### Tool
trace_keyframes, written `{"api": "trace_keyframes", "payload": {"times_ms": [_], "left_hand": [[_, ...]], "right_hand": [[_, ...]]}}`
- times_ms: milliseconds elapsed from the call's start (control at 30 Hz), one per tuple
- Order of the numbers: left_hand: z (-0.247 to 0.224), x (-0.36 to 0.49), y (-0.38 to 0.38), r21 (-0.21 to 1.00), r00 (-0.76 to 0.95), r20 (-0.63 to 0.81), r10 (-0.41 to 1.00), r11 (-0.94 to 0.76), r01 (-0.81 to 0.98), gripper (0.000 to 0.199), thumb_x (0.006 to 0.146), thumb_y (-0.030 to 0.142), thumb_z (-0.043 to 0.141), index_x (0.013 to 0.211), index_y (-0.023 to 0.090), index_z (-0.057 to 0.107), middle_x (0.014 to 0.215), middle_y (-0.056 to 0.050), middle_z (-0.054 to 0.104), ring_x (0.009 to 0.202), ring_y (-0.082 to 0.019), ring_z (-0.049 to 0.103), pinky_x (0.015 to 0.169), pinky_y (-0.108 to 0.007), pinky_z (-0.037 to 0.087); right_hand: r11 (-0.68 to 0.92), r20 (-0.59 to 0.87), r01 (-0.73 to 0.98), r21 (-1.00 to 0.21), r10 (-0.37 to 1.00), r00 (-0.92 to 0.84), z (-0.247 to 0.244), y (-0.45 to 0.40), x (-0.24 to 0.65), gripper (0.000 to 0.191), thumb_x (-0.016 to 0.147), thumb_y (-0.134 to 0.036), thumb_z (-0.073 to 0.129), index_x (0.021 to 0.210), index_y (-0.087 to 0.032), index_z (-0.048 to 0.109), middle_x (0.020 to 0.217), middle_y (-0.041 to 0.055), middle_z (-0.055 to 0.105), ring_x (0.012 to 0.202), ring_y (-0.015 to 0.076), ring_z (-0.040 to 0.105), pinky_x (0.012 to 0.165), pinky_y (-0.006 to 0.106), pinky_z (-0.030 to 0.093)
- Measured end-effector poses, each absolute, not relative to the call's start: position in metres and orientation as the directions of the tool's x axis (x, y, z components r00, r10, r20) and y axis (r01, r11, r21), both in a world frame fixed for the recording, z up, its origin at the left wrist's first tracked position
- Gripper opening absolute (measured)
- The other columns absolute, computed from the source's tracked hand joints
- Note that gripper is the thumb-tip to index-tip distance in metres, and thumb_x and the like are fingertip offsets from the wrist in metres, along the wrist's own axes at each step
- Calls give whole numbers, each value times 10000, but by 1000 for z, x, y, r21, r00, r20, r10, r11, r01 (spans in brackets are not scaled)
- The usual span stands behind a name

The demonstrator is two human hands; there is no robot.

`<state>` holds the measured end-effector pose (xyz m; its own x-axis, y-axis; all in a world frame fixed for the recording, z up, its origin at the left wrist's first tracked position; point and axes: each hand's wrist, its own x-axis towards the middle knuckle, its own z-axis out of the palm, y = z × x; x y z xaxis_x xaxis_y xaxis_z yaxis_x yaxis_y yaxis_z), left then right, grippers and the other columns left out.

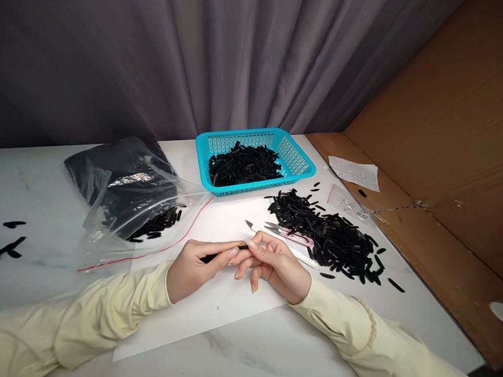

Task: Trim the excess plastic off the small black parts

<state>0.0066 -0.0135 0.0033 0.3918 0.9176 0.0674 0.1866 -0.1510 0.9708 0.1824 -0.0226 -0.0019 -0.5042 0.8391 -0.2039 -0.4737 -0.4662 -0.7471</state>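
Observation:
My left hand [195, 268] is closed on a small black elongated piece [208, 258], mostly hidden by the fingers. My right hand [280, 263] pinches the end of a black piece at the left fingertips; its other fingers are curled loosely below. Whether both hands hold the same piece, I cannot tell. Just beyond the right hand lie pink thread snips [296, 237] with their blades pointing left. A slim pointed tool [253, 227] with a white handle lies beside them, partly hidden by the hand. Under both hands is a white paper sheet [165, 312].
A heap of similar black pieces [331, 235] lies at the right. A turquoise basket [257, 186] at the back holds more. On the left lies a clear zip bag [113, 254] with black contents. Several loose pieces [8, 249] sit at far left. Cardboard [439, 121] borders the right.

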Motion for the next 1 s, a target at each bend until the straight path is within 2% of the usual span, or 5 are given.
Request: {"api": "trace_keyframes", "payload": {"times_ms": [367,533,667,733,1000], "left_hand": [[5,6,-14,972,423,115,899,-190,141,268,818,137,520,1038,103,669,963,-49,706,866,-179,676,794,-216,551],[4,5,-14,969,397,77,915,-161,185,277,800,155,536,1027,82,678,822,-58,733,710,-157,684,676,-206,562],[5,4,-15,968,397,50,916,-143,206,294,786,188,544,1014,73,690,459,11,609,392,-87,506,424,-184,467],[6,4,-14,970,401,28,916,-123,212,304,782,200,543,1014,73,693,368,46,494,340,-69,391,357,-184,386],[4,2,-13,985,452,-101,886,25,171,351,801,270,529,1088,121,668,387,68,363,366,-56,274,344,-188,252]], "right_hand": [[-473,-220,-474,-743,841,-495,-2,-22,184,141,824,-262,592,788,-159,503,773,80,708,647,158,668,408,187,501],[-480,-223,-469,-741,835,-503,-1,-22,184,159,800,-263,621,832,-169,497,782,70,706,661,157,668,417,189,508],[-474,-220,-472,-743,840,-496,-1,-22,184,156,800,-257,620,838,-166,499,776,69,704,663,156,667,421,190,514],[-471,-217,-473,-745,841,-496,-1,-23,185,156,799,-256,622,835,-165,501,764,66,701,669,158,666,426,193,516],[-469,-220,-463,-752,841,-495,0,-22,185,176,787,-267,637,828,-170,496,765,64,701,668,155,662,431,194,514]]}}
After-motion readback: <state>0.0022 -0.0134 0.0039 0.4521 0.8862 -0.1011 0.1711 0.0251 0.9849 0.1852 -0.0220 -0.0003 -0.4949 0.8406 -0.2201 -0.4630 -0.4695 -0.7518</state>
